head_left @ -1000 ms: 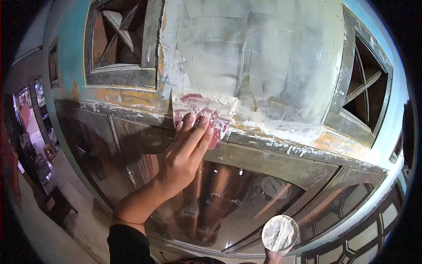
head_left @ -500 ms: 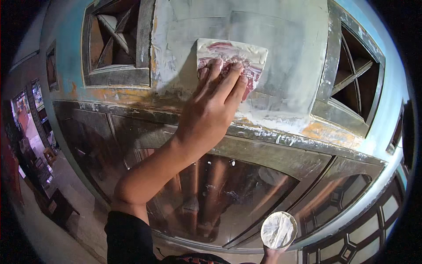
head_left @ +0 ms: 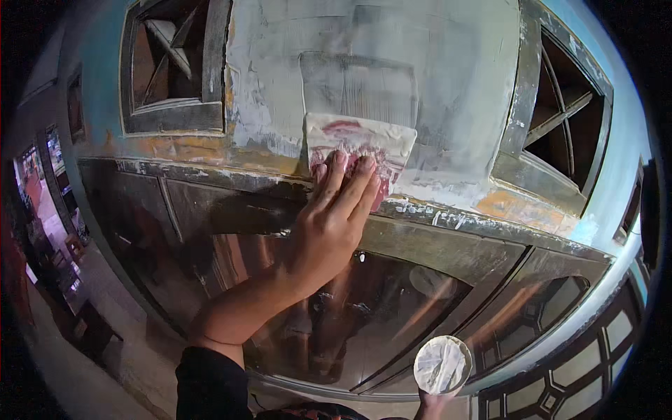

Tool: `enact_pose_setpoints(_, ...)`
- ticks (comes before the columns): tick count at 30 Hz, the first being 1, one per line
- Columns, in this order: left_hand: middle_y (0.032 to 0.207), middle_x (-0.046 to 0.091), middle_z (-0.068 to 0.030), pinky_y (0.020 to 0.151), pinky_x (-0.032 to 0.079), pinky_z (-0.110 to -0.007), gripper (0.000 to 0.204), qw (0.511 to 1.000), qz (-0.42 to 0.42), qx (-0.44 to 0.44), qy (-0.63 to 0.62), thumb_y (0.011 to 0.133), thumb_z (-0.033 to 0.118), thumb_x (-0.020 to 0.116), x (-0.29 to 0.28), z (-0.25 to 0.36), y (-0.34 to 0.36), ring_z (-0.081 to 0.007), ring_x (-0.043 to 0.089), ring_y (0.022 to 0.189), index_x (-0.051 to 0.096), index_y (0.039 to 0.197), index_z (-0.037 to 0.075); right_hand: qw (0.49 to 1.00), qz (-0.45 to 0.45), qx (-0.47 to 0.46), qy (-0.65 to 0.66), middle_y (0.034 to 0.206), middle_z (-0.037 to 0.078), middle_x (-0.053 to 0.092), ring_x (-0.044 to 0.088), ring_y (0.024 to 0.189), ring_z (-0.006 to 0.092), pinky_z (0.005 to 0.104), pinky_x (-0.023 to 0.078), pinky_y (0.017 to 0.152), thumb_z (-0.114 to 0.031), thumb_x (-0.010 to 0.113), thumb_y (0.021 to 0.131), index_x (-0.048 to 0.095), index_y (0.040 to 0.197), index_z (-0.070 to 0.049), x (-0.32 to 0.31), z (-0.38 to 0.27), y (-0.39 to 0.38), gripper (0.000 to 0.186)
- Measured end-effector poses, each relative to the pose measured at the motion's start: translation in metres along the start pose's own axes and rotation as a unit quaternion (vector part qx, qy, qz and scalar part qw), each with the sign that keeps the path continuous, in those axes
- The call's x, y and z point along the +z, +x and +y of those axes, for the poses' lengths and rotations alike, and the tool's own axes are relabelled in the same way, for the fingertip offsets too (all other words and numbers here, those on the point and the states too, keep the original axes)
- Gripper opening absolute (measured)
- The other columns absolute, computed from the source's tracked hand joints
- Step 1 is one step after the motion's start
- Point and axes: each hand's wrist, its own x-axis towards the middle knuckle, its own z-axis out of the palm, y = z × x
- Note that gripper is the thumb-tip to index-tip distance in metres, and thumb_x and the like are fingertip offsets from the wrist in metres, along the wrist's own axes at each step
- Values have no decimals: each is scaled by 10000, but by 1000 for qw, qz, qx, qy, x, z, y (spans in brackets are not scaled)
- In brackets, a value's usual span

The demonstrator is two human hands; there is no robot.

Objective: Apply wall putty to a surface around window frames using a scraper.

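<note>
My left hand reaches up from the lower left, its fingers pressing a red putty spreader flat against the wall. White putty covers much of the spreader's face and upper edge. Its lower part lies near the wooden ledge. Just above the spreader, the grey plastered wall shows a streaked, roughly rectangular patch. Low at the right, my right hand is closed around a round tub of white putty; most of that hand is hidden beneath the tub.
Wooden-framed vents with crossed bars sit on either side, a left vent and a right vent. Under the wall runs a putty-spattered wooden ledge, above dark glass panels. A patterned door or window stands lower right.
My left hand has drawn the spreader down the wall toward the ledge, uncovering the streaked patch above it. The tub in my right hand stays in nearly the same place.
</note>
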Motion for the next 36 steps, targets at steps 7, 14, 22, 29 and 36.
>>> enact_pose_setpoints(7,1410,599,-191,1091,470,-560,499,999,-3,-13,-45,833,-29,634,-14,16,-28,-485,532,1321,624,1331,-54,999,34,-5,-31,1511,109,544,500,1388,339,544,372,1179,-451,393,1060,530,1470,-81,1,-6,-2,568)
enact_pose_setpoints(14,1221,676,-128,914,579,-345,351,813,216,-295,-453,974,-11,622,-69,-13,3,-192,675,1079,563,1316,-66,997,4,-19,-71,1464,113,584,556,1329,326,528,436,1138,-411,388,1069,527,1469,-92,1,-14,-8,530)
enact_pose_setpoints(22,1271,652,-96,875,599,-370,474,650,248,-313,-646,968,-25,615,-59,-35,17,-170,660,1112,488,1424,-6,968,-139,-53,-200,1485,93,570,533,1355,340,556,421,1143,-482,419,1022,522,1488,-132,-31,-32,0,592)
enact_pose_setpoints(29,1289,688,-182,928,570,-344,381,921,337,-135,-140,935,-82,634,-29,-12,36,-249,695,1129,618,1316,-76,1000,-9,-2,-4,1499,98,559,539,1354,348,556,409,1155,-459,387,1047,542,1469,-109,-5,-34,-13,570)
enact_pose_setpoints(36,1335,662,-177,1076,493,-465,476,959,280,45,0,816,-200,588,-5,-11,78,-417,605,1259,706,1236,-10,931,-288,-85,-209,1525,144,506,535,1351,355,552,461,1126,-346,469,1055,418,1541,-100,-43,-39,3,547)
